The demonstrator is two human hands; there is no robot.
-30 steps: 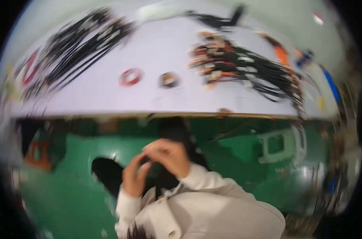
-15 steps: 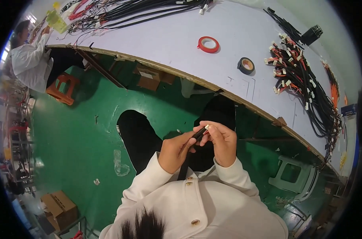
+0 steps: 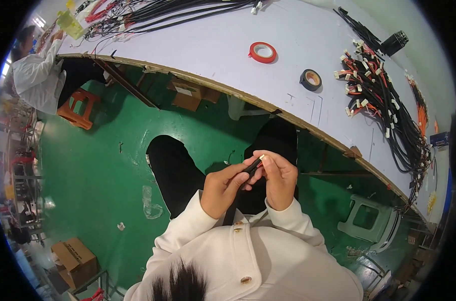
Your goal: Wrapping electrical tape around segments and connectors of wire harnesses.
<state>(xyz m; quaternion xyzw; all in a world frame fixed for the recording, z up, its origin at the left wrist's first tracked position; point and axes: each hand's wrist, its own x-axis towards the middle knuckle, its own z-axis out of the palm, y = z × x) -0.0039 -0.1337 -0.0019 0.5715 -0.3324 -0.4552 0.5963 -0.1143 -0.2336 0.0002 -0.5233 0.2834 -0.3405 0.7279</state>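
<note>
Above my lap I hold a black-sleeved cable [image 3: 251,167] between both hands. At its upper end is a small white connector [image 3: 261,158], with a bit of red wire beside it. My left hand [image 3: 221,188] is closed on the black sleeve, thumb and fingers pinching it. My right hand [image 3: 279,179] pinches the cable at the connector end, the thumb close to the white plug. The fingers hide part of the cable, and its lower end seems to hang toward my coat.
On the white table lie red tape [image 3: 262,52], black tape [image 3: 310,80], a bundle of cables with white connectors [image 3: 371,93] and long black cables [image 3: 188,17]. The table edge [image 3: 208,85] runs before my knees. A green stool [image 3: 364,218] stands right; a co-worker [image 3: 40,75] sits far left.
My hands stay almost in place on the cable, with only a slight shift of the right fingers near the connector. The view has tilted a little.
</note>
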